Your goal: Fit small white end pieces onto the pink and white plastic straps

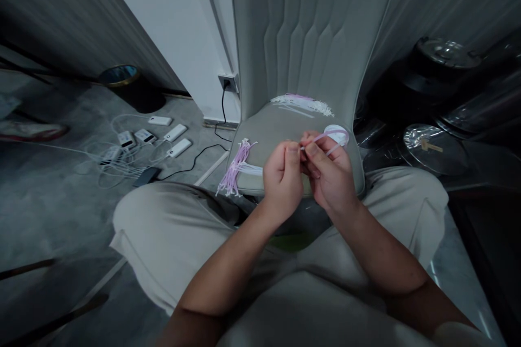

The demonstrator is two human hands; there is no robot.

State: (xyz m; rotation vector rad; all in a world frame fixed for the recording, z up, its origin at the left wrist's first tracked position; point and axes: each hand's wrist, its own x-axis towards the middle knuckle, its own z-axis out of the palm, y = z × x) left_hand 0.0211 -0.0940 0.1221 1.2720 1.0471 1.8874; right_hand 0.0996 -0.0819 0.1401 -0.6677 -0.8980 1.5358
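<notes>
Both hands meet over the front of a grey padded chair seat (266, 130). My right hand (336, 179) is closed, pinching a thin purple strip (340, 131) that loops out above its fingers. My left hand (283, 176) is closed too, its thumb and fingertips pressed together at the strip's end; the fingers hide the exact grip. Behind the right hand lies a white round item (332, 128), partly covered by the loop. Left of my hands, a bundle of purple strips with white knobbed ends (234, 169) rests across white strips (251, 169) at the seat's edge.
More white and purple strips (303, 102) lie along the seat's back. On the floor at left are white power banks (176, 133) with tangled cables (122, 160) and a black bin (134, 89). A wall socket (228, 82) holds a plug. Dark pots (443, 65) stand at right.
</notes>
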